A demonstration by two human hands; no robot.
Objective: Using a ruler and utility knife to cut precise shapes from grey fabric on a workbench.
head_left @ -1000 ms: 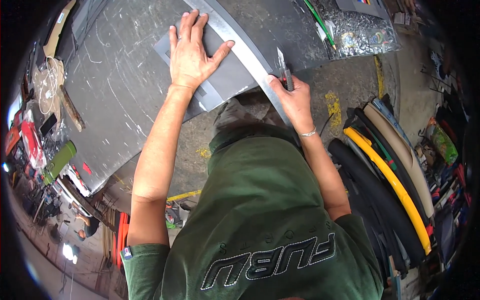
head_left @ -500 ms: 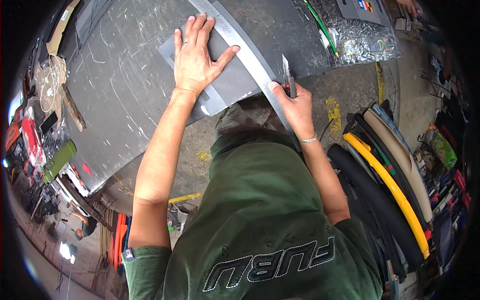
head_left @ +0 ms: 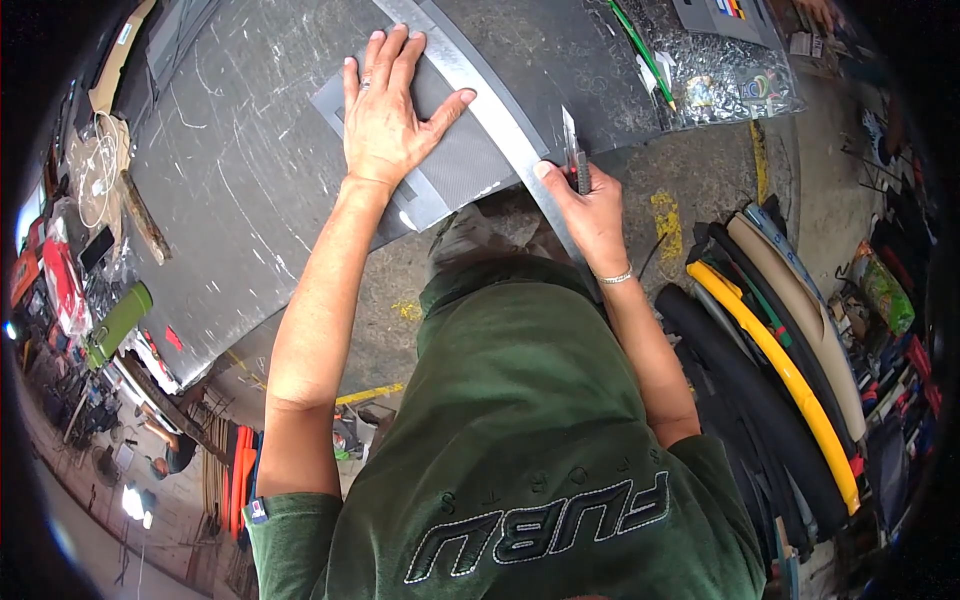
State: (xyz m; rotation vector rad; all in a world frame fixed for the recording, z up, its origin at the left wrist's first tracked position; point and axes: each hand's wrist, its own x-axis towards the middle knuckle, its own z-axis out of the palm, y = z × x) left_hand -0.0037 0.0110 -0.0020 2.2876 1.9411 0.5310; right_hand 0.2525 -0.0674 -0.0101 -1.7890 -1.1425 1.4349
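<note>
My left hand (head_left: 388, 115) lies flat with spread fingers on a grey textured sheet (head_left: 462, 160), its thumb tip beside a long metal ruler (head_left: 490, 108). The ruler crosses the sheet at a slant, its lower end running past the table edge toward my right forearm. My right hand (head_left: 590, 210) is closed round a utility knife (head_left: 578, 165), blade out and pointing up, away from me. Its thumb also presses on the ruler near the table edge. Another strip of grey sheet shows along the ruler's right side.
The dark, scratched table (head_left: 240, 170) carries a green pencil (head_left: 645, 55) and clear plastic wrap (head_left: 735, 95) at the right. A wooden stick (head_left: 145, 218), white cord and phone (head_left: 97, 248) lie left. Rolls of material, one yellow (head_left: 785, 390), stand at my right. Another person (head_left: 178, 450) is far left.
Both hands and the sheet sit very slightly further left in the picture. The grips and the knife's pose look the same.
</note>
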